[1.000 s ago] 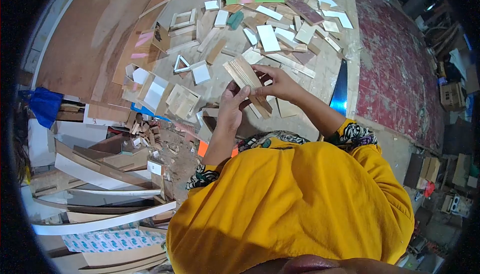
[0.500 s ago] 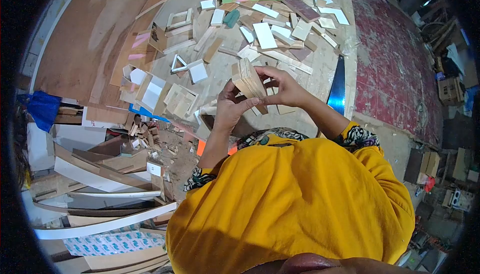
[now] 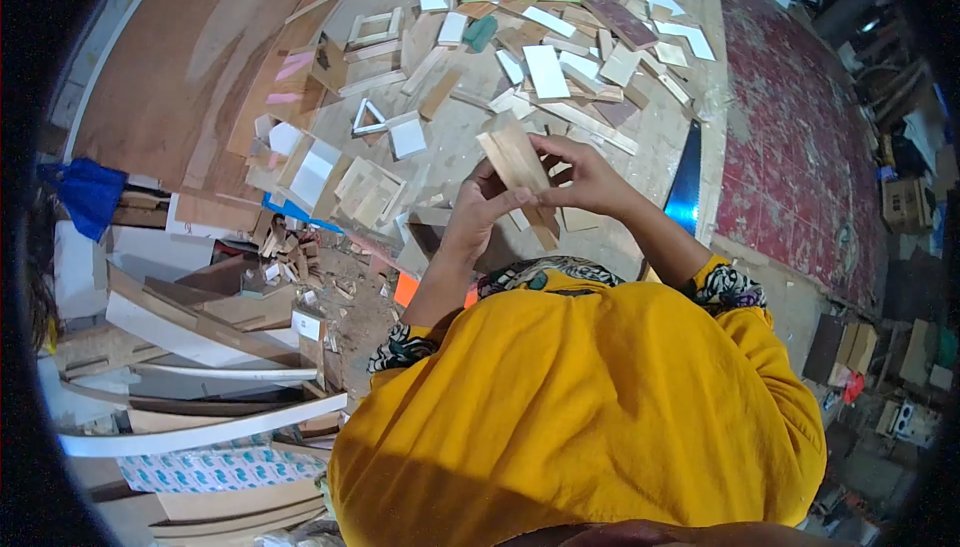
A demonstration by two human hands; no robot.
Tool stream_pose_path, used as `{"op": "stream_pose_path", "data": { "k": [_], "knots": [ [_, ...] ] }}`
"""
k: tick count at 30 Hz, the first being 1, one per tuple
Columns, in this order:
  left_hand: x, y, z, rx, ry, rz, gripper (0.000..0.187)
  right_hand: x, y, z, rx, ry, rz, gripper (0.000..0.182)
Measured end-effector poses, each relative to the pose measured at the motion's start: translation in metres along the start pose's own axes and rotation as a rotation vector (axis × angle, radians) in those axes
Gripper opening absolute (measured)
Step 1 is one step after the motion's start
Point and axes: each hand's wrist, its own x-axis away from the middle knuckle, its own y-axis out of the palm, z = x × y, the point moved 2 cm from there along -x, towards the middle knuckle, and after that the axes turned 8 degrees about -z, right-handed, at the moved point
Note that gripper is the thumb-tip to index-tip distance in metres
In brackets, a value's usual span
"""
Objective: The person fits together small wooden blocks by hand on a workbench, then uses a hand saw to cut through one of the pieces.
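Both hands hold a light wooden block (image 3: 518,159) over the near part of the worktable, close to the chest. My left hand (image 3: 474,215) grips its lower left side, the thumb lying across its face. From the right, my right hand (image 3: 578,175) holds it with bent fingers along its edge. The block is tilted, its upper end pointing away to the left. Beyond it lie a white rectangular board (image 3: 546,72) and several wood offcuts. A saw blade (image 3: 686,179) rests on the table to the right of my right hand.
Small wooden frames (image 3: 368,193) and a white block (image 3: 407,135) lie left of the hands. A green piece (image 3: 480,34) sits farther back. Curved boards (image 3: 210,437) are stacked at the lower left. A red floor panel (image 3: 790,137) spans the right.
The block has turned in the hands, so a broad face shows more than its layered edge. Hands and block sit slightly farther right in view, and the table scene has shifted right too.
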Motion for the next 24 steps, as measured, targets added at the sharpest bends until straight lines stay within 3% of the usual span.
{"op": "stream_pose_path", "data": {
  "k": [2, 6, 8, 12, 14, 17, 22, 24],
  "knots": [
    [-0.002, -0.004, -0.005, 0.193, -0.136, 0.073, 0.057, -0.006, -0.007, 0.008, 0.028, 0.009, 0.013, 0.072],
    [-0.005, -0.001, 0.0, 0.343, -0.14, 0.082, 0.056, -0.015, -0.012, -0.008, 0.25, 0.023, -0.084, 0.064],
    [-0.008, -0.005, -0.007, 0.401, -0.132, 0.105, 0.057, -0.016, -0.013, -0.013, -0.049, 0.197, -0.121, 0.064],
    [-0.014, -0.012, -0.006, 0.548, -0.135, 0.144, 0.059, -0.015, -0.018, -0.003, -0.376, 0.195, -0.052, 0.073],
    [-0.014, -0.011, -0.002, 0.523, -0.115, 0.16, 0.057, -0.013, -0.019, -0.003, -0.381, 0.191, -0.079, 0.073],
    [-0.014, -0.01, 0.0, 0.454, -0.109, 0.159, 0.054, -0.011, -0.012, -0.002, -0.062, 0.079, -0.048, 0.07],
    [-0.014, -0.014, -0.019, 0.43, -0.115, 0.149, 0.048, -0.009, -0.005, 0.02, -0.014, 0.172, 0.04, 0.07],
    [-0.012, -0.016, -0.023, 0.52, -0.146, 0.239, 0.046, -0.004, -0.006, 0.024, 0.047, 0.182, 0.037, 0.064]
  ]
}}
